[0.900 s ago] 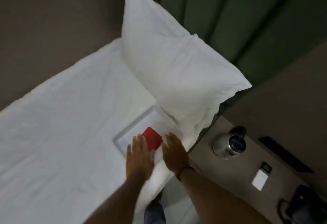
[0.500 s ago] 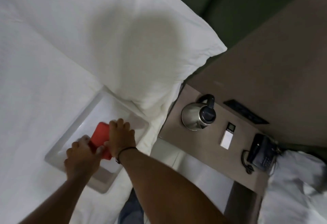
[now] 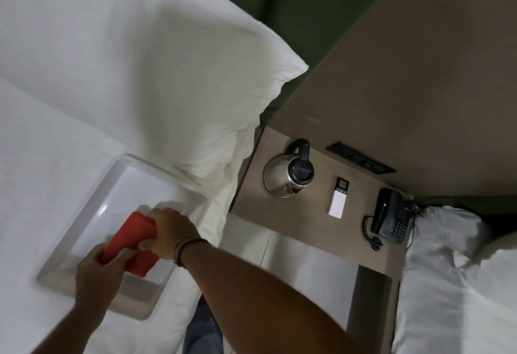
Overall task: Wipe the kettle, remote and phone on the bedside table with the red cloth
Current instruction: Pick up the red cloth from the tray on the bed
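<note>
A folded red cloth (image 3: 131, 237) is lifted just above a white tray (image 3: 92, 208) on the bed. My left hand (image 3: 96, 275) grips its near end and my right hand (image 3: 170, 232) grips its far edge. To the right, a brown bedside table (image 3: 307, 230) holds a steel kettle (image 3: 282, 177) with a dark lid and handle, a slim white remote (image 3: 338, 197) and a dark corded phone (image 3: 390, 219). Both hands are well left of the table.
A large white pillow (image 3: 156, 74) lies behind the tray. A second white bed (image 3: 458, 283) sits right of the table. A dark socket panel (image 3: 361, 158) is on the wall above the table. Pale floor (image 3: 279, 264) shows between bed and table.
Both hands went from lying flat on the tray to gripping the red cloth and raising it. The view swung right, bringing the phone and the second bed into sight.
</note>
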